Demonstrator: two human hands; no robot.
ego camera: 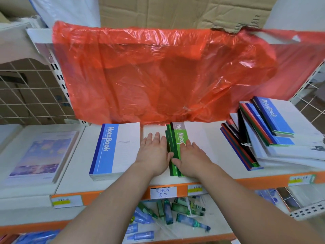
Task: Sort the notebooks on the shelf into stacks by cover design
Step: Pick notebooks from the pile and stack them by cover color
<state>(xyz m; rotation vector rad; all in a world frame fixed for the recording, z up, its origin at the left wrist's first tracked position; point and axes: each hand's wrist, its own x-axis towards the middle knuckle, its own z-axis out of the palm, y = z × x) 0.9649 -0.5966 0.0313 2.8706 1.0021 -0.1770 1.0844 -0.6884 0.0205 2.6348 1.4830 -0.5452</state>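
Observation:
A stack of green-spined notebooks lies in the middle of the white shelf. My left hand lies flat with straight fingers against the stack's left edge. My right hand rests flat on top of the stack, fingers straight. Left of them sits a neat stack with blue spines. A mixed, untidy pile of notebooks with blue, red, green and dark spines leans at the right. A stack with purple sky covers lies at the far left.
A red plastic sheet hangs from the shelf above and covers the back of this shelf. Orange shelf edges carry price labels. The lower shelf holds loose green and blue packets. Wire grid panels stand at both sides.

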